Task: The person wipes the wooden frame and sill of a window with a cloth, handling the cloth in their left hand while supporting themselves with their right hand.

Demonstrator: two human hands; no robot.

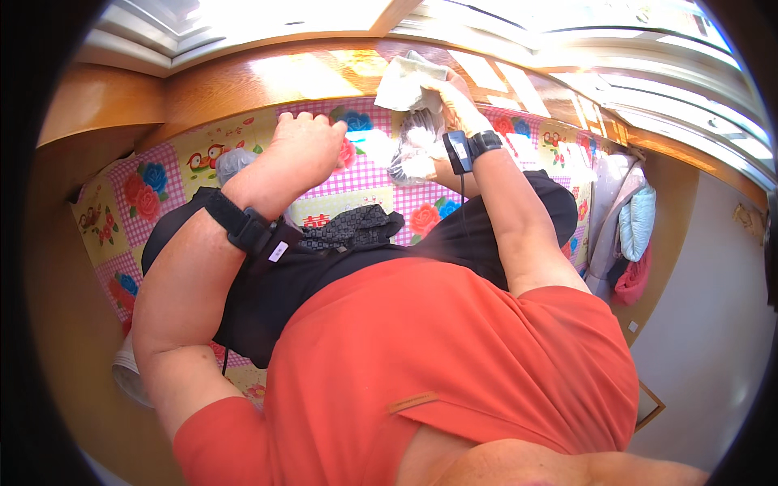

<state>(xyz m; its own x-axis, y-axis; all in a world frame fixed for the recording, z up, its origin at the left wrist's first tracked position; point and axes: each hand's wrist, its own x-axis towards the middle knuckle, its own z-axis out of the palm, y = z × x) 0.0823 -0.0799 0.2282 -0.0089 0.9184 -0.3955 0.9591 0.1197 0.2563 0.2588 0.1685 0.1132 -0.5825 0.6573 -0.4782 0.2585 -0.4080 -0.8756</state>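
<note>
In my right hand (460, 103) is a folded whitish cloth (404, 85), held up against the wooden window ledge (255, 85). My left hand (307, 146) is curled, back upward, just above the patterned sheet (292, 176); its palm side is hidden, so I cannot tell whether it holds anything. Below the cloth, a foot in a clear plastic cover (415, 149) rests on the sheet. Partly behind my left forearm is a greyish plastic-looking thing (234, 163). A dark patterned fabric (355, 226) lies bunched in front of my lap. Each wrist wears a strapped device.
Windows (273, 18) line the far side above the ledge, with bright sunlight on the wood. Light-blue and pink textiles (637, 222) hang at the right. A whitish round container (129, 370) stands at the lower left. A cable (463, 197) hangs from the right wrist device.
</note>
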